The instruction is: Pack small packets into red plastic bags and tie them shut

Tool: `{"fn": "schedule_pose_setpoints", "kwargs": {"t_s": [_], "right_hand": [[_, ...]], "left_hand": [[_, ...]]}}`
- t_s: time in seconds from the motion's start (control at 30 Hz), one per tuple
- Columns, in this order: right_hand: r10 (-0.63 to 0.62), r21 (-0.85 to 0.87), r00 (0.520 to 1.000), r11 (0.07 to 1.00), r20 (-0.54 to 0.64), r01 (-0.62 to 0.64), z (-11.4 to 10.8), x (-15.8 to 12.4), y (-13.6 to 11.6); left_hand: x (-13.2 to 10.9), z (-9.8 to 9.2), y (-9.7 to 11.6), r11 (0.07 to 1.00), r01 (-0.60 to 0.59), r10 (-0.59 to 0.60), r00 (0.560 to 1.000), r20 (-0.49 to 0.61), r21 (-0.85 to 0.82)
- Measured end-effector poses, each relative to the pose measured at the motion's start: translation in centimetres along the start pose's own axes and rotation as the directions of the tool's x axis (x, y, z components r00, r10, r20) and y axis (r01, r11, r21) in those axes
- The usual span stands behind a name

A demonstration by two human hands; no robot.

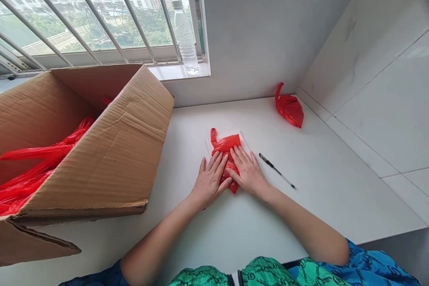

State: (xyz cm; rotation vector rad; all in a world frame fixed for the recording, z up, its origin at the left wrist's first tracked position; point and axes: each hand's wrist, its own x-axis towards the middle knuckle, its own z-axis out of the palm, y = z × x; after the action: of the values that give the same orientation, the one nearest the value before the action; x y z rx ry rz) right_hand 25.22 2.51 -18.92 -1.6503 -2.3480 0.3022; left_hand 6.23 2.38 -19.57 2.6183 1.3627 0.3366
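A red plastic bag (226, 143) lies flattened on the white tabletop, with one handle loop sticking up at its far left corner. Pale edges of something thin, perhaps paper, show beneath it. My left hand (209, 180) presses flat on the bag's left side, fingers spread. On the right side rests my right hand (247, 170), also flat with fingers apart. Both thumbs point inward over the bag. A black pen (276, 170) lies just right of my right hand.
An open cardboard box (110, 152) holding red plastic bags (50, 158) stands at the left. Another bunched red bag (290, 109) sits near the back right corner of the white table (321, 178). A clear bottle (185, 38) stands on the windowsill.
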Motion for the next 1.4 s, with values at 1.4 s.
{"fn": "schedule_pose_setpoints", "kwargs": {"t_s": [1.4], "right_hand": [[-0.045, 0.016, 0.999, 0.999, 0.021, 0.045, -0.14, -0.02, 0.89]], "left_hand": [[-0.01, 0.25, -0.32, 1.0, -0.021, 0.02, 0.999, -0.041, -0.023]]}}
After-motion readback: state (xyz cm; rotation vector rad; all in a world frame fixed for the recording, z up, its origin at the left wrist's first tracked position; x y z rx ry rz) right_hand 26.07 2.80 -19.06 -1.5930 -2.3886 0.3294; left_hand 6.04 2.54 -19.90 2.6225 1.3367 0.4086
